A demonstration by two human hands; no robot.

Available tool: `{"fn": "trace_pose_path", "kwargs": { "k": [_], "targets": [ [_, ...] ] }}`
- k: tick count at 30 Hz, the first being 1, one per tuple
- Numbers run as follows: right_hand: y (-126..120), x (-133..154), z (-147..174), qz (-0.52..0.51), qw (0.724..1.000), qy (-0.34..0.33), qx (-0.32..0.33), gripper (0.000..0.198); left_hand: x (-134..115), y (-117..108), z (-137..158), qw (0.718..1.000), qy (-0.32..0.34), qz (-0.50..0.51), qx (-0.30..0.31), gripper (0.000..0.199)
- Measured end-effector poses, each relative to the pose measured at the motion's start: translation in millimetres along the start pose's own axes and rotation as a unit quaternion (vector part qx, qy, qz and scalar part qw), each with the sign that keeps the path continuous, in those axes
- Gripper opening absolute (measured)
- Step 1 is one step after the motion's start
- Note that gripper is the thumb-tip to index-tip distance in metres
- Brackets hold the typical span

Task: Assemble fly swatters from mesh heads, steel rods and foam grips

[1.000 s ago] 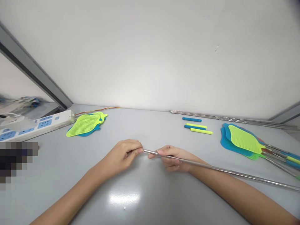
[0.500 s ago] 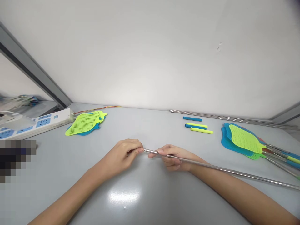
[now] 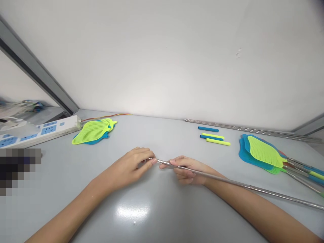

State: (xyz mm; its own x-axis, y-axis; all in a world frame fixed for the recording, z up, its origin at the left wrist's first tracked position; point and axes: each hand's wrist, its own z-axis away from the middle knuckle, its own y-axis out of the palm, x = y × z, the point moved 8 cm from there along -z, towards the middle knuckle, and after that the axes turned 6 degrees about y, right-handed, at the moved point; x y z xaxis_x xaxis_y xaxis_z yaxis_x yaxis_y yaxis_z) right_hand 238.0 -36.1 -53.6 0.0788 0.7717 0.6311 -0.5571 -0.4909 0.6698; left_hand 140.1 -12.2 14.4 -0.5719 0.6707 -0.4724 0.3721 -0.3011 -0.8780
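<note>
Metal rod (image 3: 240, 184) in both my hands, slanting from the middle of the grey tabletop (image 3: 157, 135) across my right forearm and out past the right edge of view. Smooth, shiny, round, stepped in thickness: thinnest at the tip. My left hand (image 3: 133, 165) has that tip pinched between thumb and forefinger, the gap closed down to the rod's own thinness, other fingers curled loosely. My right hand (image 3: 186, 168) is closed on the rod just beside it, thumb pressed on top, forefinger beneath, remaining fingers folded under. White power strip (image 3: 72, 124) at far left, hard plastic with blue socket panels (image 3: 48, 129); any print on it too small to read. Red and yellow wires (image 3: 106, 117) run from near its end along the wall. Beside it, a left stack of leaf-shaped heads (image 3: 92, 132), yellow-green over blue, flat, closely perforated, each with a stubby neck. Beyond my right hand, four slim tubes (image 3: 218, 141), two blue, two yellow-green, matt. Thin bright rods (image 3: 240, 128) lie bundled along the wall. Far right, a pile of finished-looking swatters (image 3: 265, 152): perforated heads, metal shafts, coloured grips.
</note>
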Motion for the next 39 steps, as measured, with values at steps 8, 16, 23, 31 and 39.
{"fn": "trace_pose_path", "kwargs": {
  "k": [8, 16, 23, 31, 39],
  "targets": [
    [3, -1, -2, -0.012, 0.999, -0.004, 0.035, 0.025, 1, 10, 0, 1.000, 0.013, 0.026, 0.003, 0.024],
    [6, -3, -4, -0.030, 0.999, 0.016, 0.042, 0.031, 4, 16, -1, 0.999, 0.012, -0.007, 0.031, 0.027],
    [5, 3, -3, -0.064, 0.997, -0.018, 0.044, 0.033, 17, 14, 0, 0.999, -0.020, 0.014, 0.031, 0.031],
    [-2, 7, -7, -0.085, 0.992, -0.087, 0.030, 0.037, 36, 10, -1, 0.993, -0.041, 0.100, 0.034, 0.036],
    [-21, 21, 0, -0.140, 0.970, -0.189, -0.063, 0.021, 56, -4, 2, 0.992, -0.090, 0.092, -0.012, 0.035]
  ]
}}
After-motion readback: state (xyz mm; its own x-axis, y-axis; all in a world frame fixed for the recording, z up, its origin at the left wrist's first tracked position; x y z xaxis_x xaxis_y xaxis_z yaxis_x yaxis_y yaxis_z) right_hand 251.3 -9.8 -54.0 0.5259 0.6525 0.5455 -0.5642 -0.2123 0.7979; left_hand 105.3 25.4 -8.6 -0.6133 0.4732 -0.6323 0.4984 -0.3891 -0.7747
